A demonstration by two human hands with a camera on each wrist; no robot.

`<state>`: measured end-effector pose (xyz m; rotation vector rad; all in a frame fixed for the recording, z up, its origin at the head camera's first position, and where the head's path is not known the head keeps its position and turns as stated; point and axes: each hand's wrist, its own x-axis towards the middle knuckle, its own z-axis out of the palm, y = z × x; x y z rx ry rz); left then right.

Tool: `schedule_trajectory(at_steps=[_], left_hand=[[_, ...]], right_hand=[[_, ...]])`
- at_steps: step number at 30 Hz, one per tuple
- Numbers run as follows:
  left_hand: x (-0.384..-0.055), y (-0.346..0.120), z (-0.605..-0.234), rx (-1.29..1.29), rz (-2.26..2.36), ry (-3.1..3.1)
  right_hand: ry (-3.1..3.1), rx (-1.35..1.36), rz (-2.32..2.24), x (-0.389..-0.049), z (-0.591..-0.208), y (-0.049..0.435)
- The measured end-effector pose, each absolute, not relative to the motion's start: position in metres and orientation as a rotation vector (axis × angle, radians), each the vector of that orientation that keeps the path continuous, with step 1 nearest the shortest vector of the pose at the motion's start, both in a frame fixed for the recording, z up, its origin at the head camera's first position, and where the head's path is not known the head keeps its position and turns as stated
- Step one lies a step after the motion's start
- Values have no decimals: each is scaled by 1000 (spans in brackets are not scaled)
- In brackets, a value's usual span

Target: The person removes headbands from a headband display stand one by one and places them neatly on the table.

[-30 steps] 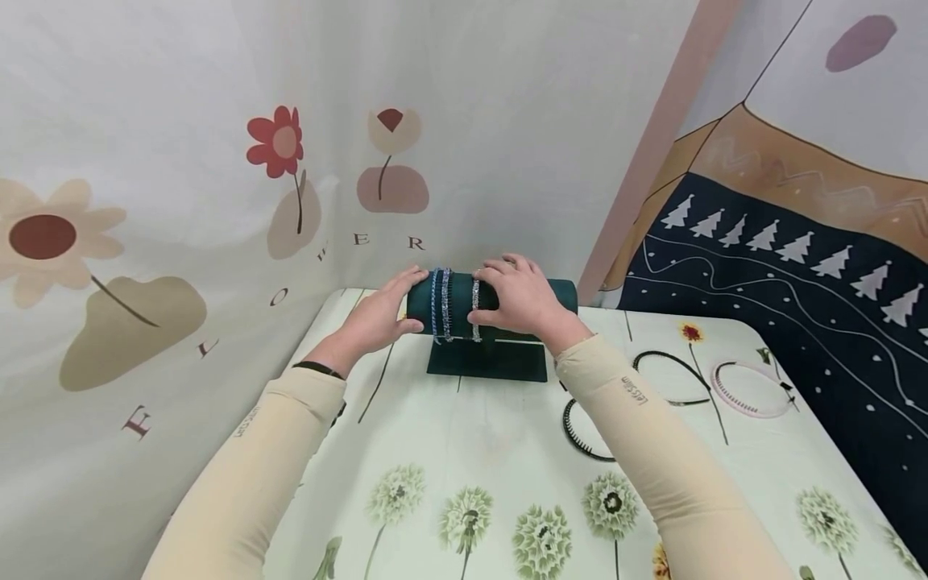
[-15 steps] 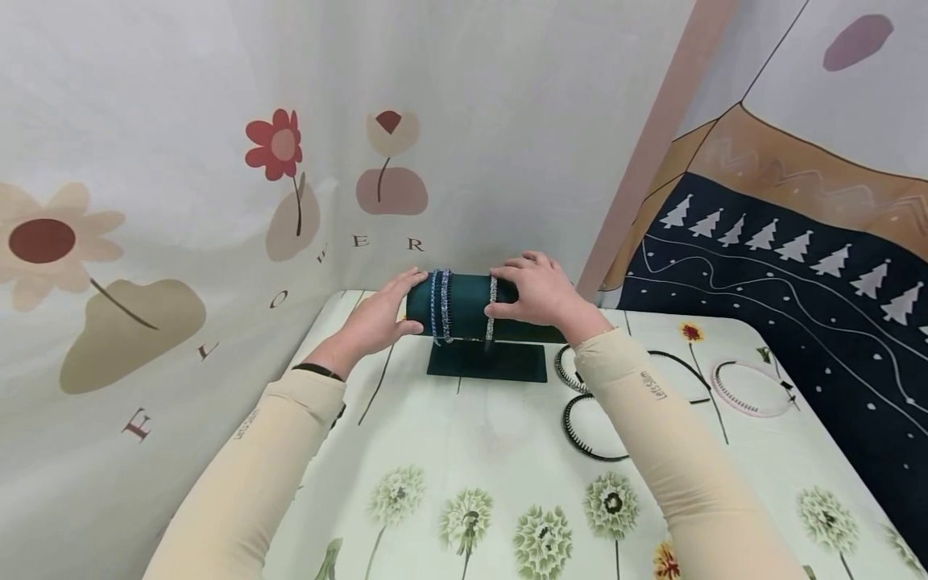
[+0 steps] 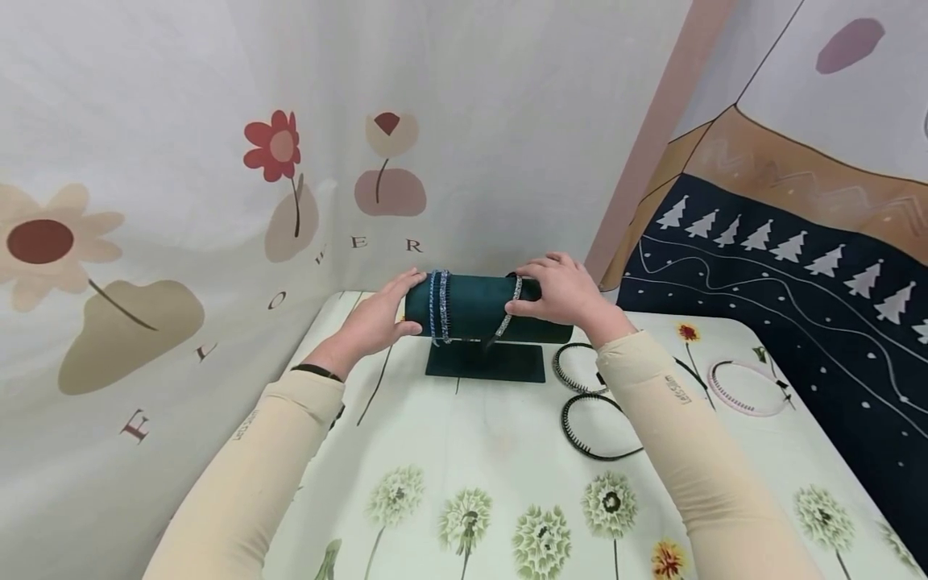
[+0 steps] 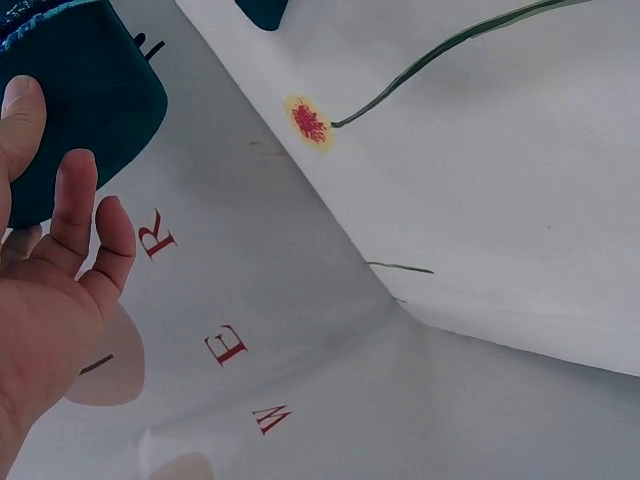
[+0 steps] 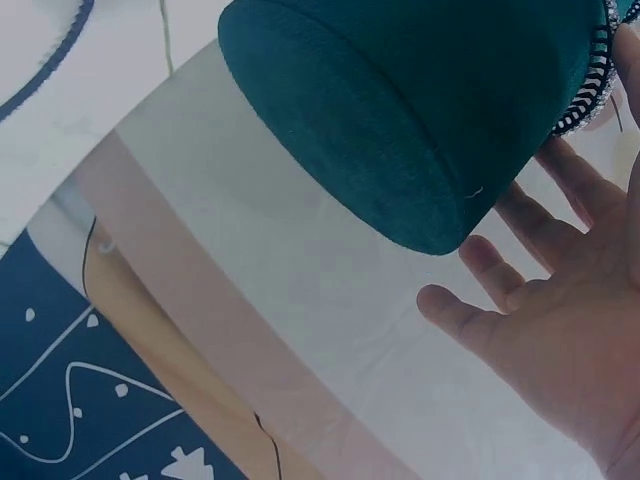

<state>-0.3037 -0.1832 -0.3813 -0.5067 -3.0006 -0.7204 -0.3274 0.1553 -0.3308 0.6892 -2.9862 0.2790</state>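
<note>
A dark green velvet display roll (image 3: 471, 310) on a flat base (image 3: 486, 362) stands at the back of the table. Two toothed headbands, a braided blue one (image 3: 432, 306) and a sparkly blue one (image 3: 445, 310), hang round its left part. My left hand (image 3: 373, 322) holds the roll's left end, thumb in front and fingers at the top and back. My right hand (image 3: 569, 294) pinches a silver sparkly headband (image 3: 503, 325) over the roll's right part; it tilts, its lower end leaning left. In the right wrist view, its dark teeth (image 5: 598, 75) show near the fingers.
Right of the base, two black toothed headbands (image 3: 568, 427) lie on the flowered tablecloth (image 3: 493, 435). A pink headband (image 3: 747, 412) lies farther right, and my right sleeve partly hides another black one (image 3: 692, 372). A printed curtain (image 3: 471, 161) hangs close behind the roll.
My right hand has moved right along the roll with the silver headband, which was upright and now tilts. The left hand and blue headbands have stayed in place.
</note>
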Motion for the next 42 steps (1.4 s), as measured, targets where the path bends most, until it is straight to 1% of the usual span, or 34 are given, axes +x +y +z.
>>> schedule_trajectory(at_steps=[9, 14, 27, 42], left_hand=[[-304, -184, -382, -519, -736, -2998], [-305, -184, -382, -517, -734, -2994], [-303, -182, -381, -488, -724, -3005], [-305, -183, -381, -507, -723, -3007]], right_hand=[[-2974, 619, 385, -327, -334, 165], [-2978, 612, 373, -326, -333, 168], [-2982, 742, 271, -325, -335, 184], [-3003, 758, 359, -330, -353, 191]])
